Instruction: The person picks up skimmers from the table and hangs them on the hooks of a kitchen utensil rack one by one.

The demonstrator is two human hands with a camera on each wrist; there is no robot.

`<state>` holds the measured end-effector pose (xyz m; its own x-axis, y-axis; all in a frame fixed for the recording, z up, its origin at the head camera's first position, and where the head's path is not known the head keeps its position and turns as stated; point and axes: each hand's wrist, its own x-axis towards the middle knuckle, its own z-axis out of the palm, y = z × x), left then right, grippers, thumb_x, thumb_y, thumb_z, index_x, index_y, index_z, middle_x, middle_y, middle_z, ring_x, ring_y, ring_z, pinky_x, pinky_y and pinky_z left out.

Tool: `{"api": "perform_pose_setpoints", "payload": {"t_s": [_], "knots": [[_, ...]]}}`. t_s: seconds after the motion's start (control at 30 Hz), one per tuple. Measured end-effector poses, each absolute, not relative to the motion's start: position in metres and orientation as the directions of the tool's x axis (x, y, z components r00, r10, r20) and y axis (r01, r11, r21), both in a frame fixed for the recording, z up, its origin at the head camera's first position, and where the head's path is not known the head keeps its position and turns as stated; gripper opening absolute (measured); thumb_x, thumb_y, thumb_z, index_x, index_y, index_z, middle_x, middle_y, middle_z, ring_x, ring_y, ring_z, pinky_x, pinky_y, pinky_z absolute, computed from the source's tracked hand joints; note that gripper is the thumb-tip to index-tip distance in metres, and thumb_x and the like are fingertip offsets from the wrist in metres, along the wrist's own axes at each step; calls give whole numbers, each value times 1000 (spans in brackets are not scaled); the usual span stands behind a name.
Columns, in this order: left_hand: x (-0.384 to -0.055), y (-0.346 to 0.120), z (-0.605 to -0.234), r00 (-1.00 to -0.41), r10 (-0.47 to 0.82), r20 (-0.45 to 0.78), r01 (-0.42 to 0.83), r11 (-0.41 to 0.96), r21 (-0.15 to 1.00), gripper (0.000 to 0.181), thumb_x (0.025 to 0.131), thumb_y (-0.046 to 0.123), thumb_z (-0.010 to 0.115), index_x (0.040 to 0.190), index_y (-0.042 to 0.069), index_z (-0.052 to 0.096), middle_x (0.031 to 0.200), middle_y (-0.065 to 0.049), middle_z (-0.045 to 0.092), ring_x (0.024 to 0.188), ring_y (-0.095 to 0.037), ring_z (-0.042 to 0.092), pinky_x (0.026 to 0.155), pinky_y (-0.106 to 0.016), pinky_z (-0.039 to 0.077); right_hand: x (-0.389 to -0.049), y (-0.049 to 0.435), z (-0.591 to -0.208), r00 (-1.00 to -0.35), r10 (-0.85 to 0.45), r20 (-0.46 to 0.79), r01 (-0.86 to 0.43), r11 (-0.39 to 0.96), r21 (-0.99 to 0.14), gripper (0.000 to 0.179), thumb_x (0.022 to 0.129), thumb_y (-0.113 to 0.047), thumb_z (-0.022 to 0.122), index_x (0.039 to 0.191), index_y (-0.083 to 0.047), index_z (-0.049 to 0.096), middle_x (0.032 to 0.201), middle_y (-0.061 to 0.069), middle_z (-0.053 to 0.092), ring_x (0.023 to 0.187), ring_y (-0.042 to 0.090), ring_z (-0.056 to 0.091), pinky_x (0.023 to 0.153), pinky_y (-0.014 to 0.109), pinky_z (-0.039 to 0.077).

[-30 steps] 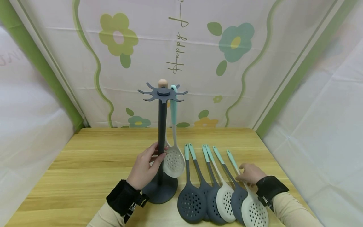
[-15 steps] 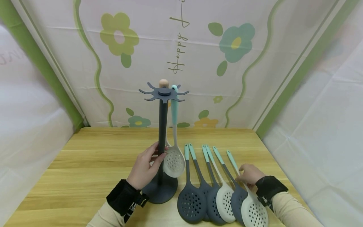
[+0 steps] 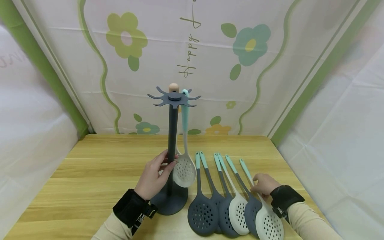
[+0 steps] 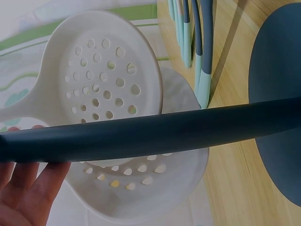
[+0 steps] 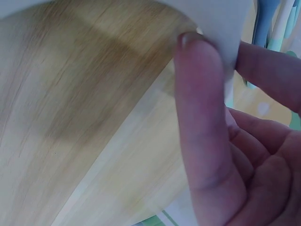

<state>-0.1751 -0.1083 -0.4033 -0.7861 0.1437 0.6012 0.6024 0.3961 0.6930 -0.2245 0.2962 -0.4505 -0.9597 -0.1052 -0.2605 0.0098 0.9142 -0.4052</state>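
Note:
In the head view my left hand [image 3: 153, 176] grips the dark pole [image 3: 172, 130] of an upright utensil rack with a round base and curved hooks at the top. Two white skimmers hang from it; the left wrist view has one perforated head [image 4: 101, 70] overlapping another [image 4: 178, 183] behind the pole. My right hand [image 3: 265, 184] is at the far right of a row of skimmers. Thumb and finger pinch the neck of the outermost white skimmer [image 3: 270, 225], its mint handle pointing away from me. Up close, the right wrist view catches that white neck [image 5: 218, 21] between them.
Left of the pinched skimmer, several more lie side by side, their heads overlapping: dark grey ones [image 3: 203, 215] and a white one [image 3: 239, 213]. The wooden table [image 3: 99, 186] ends at a flower-printed cloth [image 3: 207, 66], with white cloth walls on both sides.
Almost nothing differs. The rack's top has shifted very slightly to the right, while both hands keep their places and the right still pinches the white skimmer.

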Motion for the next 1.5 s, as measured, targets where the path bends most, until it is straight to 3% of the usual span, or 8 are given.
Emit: {"api": "perform_pose_setpoints", "payload": {"t_s": [0.53,1.5], "knots": [[-176,-108,-405,-789,146,596,600,390,698,40,98,23,59,126,-6,64,112,-10,73,96,-20,70,80,-38,63,-222,296,-444,-962,-117,-248,7,893,-451,37,80,-5,72,111,14,65,64,7,60,42,14,55,38,24,50],[-175,-108,-403,-783,146,605,605,405,686,38,97,19,61,125,-7,64,112,-11,73,96,-21,71,79,-37,63,-221,285,-416,-969,-162,-186,-45,858,-513,47,84,-4,69,123,19,57,61,8,58,41,15,52,41,30,53]]}}
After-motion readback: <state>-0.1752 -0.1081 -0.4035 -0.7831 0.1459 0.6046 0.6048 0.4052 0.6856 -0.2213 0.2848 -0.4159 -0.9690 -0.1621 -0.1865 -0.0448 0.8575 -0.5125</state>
